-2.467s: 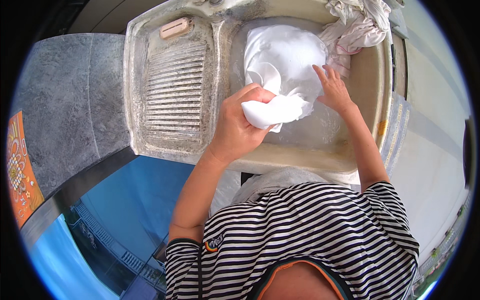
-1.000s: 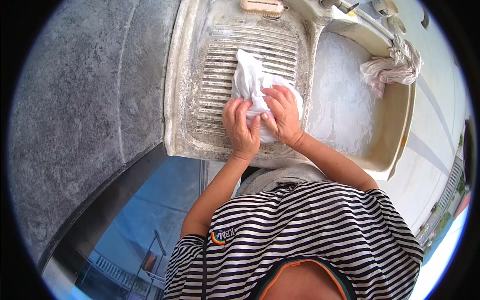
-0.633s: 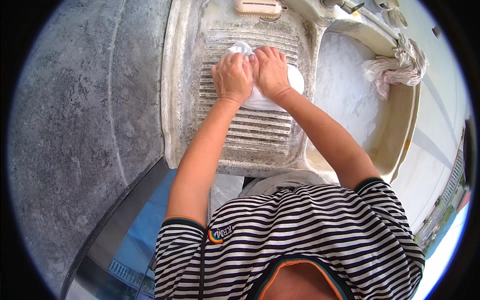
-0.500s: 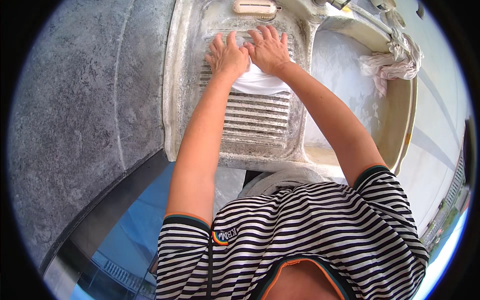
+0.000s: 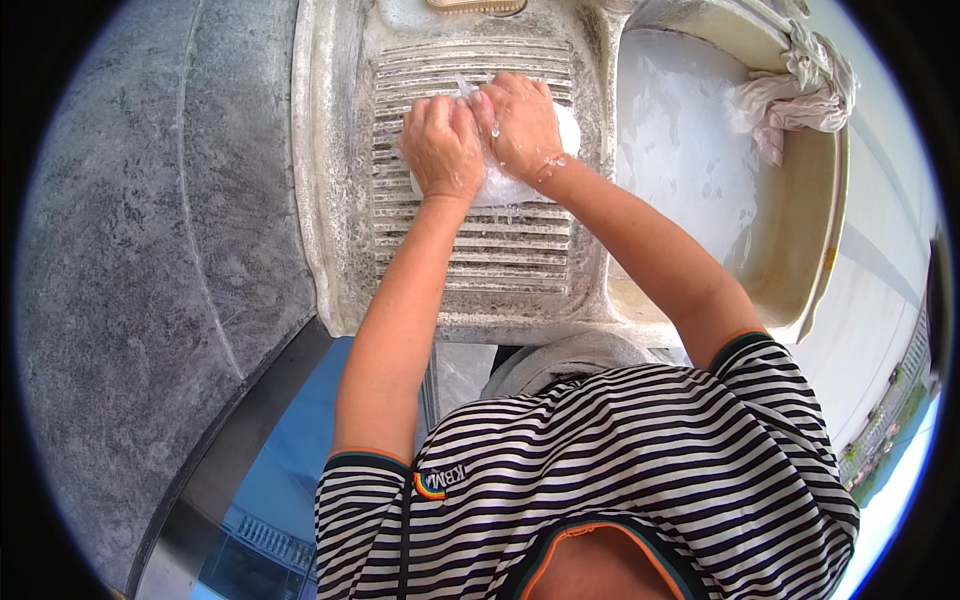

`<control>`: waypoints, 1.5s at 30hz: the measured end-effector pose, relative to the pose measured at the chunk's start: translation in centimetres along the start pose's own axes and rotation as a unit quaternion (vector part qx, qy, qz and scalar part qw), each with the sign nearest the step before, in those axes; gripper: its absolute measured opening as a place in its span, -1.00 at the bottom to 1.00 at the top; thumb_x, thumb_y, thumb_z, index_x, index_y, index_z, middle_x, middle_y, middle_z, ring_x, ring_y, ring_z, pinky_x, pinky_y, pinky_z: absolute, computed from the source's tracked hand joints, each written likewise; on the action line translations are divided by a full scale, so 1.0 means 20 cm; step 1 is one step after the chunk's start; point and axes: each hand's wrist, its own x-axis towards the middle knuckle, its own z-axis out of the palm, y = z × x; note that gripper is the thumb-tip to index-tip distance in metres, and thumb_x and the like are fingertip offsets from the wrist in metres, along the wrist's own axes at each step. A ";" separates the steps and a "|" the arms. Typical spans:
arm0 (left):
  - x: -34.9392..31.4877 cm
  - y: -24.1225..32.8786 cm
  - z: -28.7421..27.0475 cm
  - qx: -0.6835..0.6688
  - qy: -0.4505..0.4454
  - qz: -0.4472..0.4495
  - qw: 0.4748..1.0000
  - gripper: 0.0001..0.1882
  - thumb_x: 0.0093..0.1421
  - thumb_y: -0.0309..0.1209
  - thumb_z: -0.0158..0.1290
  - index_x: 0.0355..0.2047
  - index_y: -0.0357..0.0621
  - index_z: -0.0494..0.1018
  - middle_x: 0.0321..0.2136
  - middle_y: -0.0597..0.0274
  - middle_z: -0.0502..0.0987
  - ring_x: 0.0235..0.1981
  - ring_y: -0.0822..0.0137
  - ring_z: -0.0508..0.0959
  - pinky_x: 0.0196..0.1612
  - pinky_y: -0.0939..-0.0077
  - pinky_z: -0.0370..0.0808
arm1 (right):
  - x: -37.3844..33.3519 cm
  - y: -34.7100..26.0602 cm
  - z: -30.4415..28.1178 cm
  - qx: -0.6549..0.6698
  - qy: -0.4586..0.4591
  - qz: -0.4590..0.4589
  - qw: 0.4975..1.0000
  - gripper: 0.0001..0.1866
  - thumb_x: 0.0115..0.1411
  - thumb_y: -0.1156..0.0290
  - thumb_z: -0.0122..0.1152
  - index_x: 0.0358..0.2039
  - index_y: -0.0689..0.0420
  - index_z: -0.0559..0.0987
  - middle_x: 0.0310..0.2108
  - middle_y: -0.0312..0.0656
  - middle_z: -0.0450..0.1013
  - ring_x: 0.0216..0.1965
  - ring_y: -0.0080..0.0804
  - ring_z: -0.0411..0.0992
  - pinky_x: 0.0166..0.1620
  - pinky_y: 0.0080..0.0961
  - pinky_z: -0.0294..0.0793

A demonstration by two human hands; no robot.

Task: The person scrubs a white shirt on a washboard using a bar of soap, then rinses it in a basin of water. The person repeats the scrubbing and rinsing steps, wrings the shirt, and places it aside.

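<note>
A wet white cloth (image 5: 500, 183) lies bunched on the ridged washboard (image 5: 470, 245) of a stone laundry sink. My left hand (image 5: 443, 145) presses on its left part with the fingers curled into it. Beside it, my right hand (image 5: 520, 125) is closed over the cloth's middle, and the two hands nearly touch. Water drops splash up round my knuckles and right wrist. Part of the cloth shows right of my right hand; the rest is hidden under both hands.
To the right is a basin (image 5: 690, 150) of cloudy, soapy water. Wrung, pale pinkish cloths (image 5: 800, 90) hang over its far right rim. A scrubbing brush (image 5: 475, 5) lies at the washboard's far end. On the left stretches a grey stone slab (image 5: 110, 200).
Both hands have come nearer to me along the ridges, their spread fingers now curled into the cloth. The cloth is more bunched, and water splashes from it.
</note>
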 end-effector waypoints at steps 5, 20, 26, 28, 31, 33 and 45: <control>0.37 0.04 0.13 0.119 -0.069 -0.136 0.981 -0.60 0.34 -0.12 -0.18 -0.09 -0.04 0.55 0.00 0.22 0.54 0.17 0.16 0.36 0.19 -0.07 0.17 | 0.32 0.09 0.08 -0.068 0.013 0.107 0.992 -0.56 0.35 0.00 -0.11 -0.16 0.04 0.63 0.01 -0.17 0.46 0.17 -0.10 0.26 0.17 0.14 0.13; 0.22 -0.01 0.11 0.009 -0.018 -0.013 1.000 -0.71 0.22 -0.25 -0.14 -0.42 -0.10 0.53 -0.42 0.08 0.59 -0.29 -0.05 0.54 -0.18 0.04 0.40 | 0.22 0.09 0.03 -0.050 0.016 0.030 0.998 -0.78 0.23 0.21 0.07 -0.30 0.07 0.57 -0.27 -0.28 0.51 -0.15 -0.19 0.42 0.00 -0.17 0.28; 0.39 0.05 0.17 0.095 -0.039 -0.124 0.987 -0.61 0.22 -0.16 -0.19 -0.44 -0.11 0.56 -0.43 -0.03 0.62 -0.32 -0.10 0.58 -0.21 0.00 0.46 | 0.27 0.29 -0.11 -0.073 0.180 -0.069 0.979 -0.64 0.35 0.06 -0.02 -0.06 -0.04 0.60 0.03 -0.26 0.46 0.11 -0.20 0.33 0.23 -0.17 0.16; 0.38 0.07 0.14 0.097 -0.053 -0.150 0.983 -0.60 0.23 -0.16 -0.20 -0.43 -0.09 0.58 -0.44 -0.01 0.62 -0.34 -0.10 0.58 -0.21 0.02 0.48 | 0.03 0.53 -0.26 -0.046 0.244 0.027 0.968 -0.70 0.32 0.10 0.06 -0.14 -0.01 0.62 -0.02 -0.23 0.48 0.06 -0.19 0.37 0.18 -0.18 0.22; 0.37 0.10 0.12 0.061 -0.080 -0.152 0.983 -0.59 0.24 -0.15 -0.21 -0.37 -0.09 0.59 -0.40 0.02 0.63 -0.29 -0.08 0.58 -0.18 0.03 0.48 | -0.74 1.31 -0.43 -0.044 0.219 0.364 0.904 -0.67 0.35 0.19 0.02 -0.08 0.10 0.62 -0.11 -0.11 0.53 0.00 -0.13 0.43 0.07 -0.21 0.40; 0.34 0.06 0.09 0.070 -0.050 -0.146 0.986 -0.59 0.25 -0.14 -0.22 -0.32 -0.07 0.59 -0.31 0.05 0.63 -0.22 -0.04 0.58 -0.12 0.04 0.45 | -1.13 1.42 -0.52 0.070 0.280 0.635 0.716 -0.59 0.33 0.18 0.00 -0.07 0.26 0.57 -0.16 -0.10 0.56 -0.12 -0.22 0.51 -0.08 -0.17 0.51; 0.31 0.00 0.11 0.106 -0.141 -0.072 0.982 -0.45 0.20 0.02 -0.07 0.14 0.12 0.46 0.18 0.11 0.40 0.23 -0.03 0.31 0.18 -0.17 0.25 | 0.17 0.50 -0.41 0.658 -0.033 0.272 0.702 -0.49 0.33 0.19 0.05 0.17 0.28 0.43 0.15 0.01 0.42 0.17 -0.05 0.38 0.26 -0.18 0.34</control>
